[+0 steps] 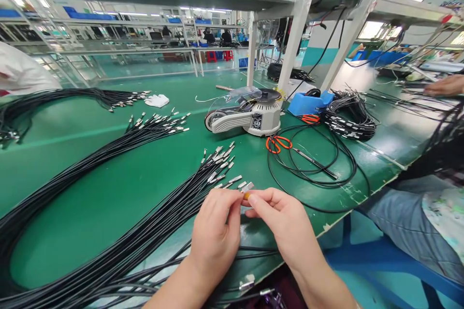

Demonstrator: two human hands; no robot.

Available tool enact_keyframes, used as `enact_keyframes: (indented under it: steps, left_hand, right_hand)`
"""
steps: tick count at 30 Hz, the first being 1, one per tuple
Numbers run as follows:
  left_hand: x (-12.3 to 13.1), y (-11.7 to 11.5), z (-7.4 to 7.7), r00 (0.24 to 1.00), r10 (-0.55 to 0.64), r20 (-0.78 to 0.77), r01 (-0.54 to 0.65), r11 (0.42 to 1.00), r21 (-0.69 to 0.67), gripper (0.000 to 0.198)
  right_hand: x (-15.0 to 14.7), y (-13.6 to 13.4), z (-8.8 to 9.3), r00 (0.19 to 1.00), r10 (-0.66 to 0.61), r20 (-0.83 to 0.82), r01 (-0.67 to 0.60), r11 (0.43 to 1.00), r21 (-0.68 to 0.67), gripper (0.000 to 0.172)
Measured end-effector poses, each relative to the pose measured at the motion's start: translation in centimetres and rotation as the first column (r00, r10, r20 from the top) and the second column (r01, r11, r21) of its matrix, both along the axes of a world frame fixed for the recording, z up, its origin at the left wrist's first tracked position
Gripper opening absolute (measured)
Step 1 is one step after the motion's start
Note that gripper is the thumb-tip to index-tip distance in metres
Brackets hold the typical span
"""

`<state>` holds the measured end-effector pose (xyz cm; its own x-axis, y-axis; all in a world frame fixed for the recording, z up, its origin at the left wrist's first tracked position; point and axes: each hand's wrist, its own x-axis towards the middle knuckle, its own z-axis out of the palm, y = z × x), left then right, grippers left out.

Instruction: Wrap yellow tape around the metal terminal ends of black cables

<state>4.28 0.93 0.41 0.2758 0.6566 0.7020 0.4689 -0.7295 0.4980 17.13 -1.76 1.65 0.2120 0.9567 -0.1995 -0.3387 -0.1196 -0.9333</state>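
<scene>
My left hand (215, 231) and my right hand (281, 222) meet over the near edge of the green bench (108, 193). Both pinch the metal tip of a black cable (248, 188), with a small yellow piece between the fingertips. The tip sticks out just above the fingers. A thick bundle of black cables (145, 222) with silver ends fans out to the left of my hands. More cable ends (253, 287) lie under my wrists.
A grey tape dispenser (250, 113) stands mid-bench, orange-handled scissors (278, 144) and a coiled cable (315, 164) to its right. A blue tray (308, 104) and another coil (350, 116) lie behind. A seated person's knee (409, 212) is at right.
</scene>
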Motion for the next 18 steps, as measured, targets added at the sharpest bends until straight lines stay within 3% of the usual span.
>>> enact_keyframes:
  steps: [10,18]
  left_hand:
    - [-0.31,0.11,-0.27,0.999,-0.021,-0.024,0.025,0.983,0.184,0.029]
    - [-0.37,0.1,-0.31,0.999,-0.031,-0.015,0.033,0.98,0.198,0.032]
  right_hand:
    - [-0.86,-0.39,0.16,0.998,-0.055,-0.037,0.056,0.998,0.023,0.027]
    - [-0.89,-0.31,0.11,0.998,-0.047,-0.033,0.049,0.998,0.043,0.027]
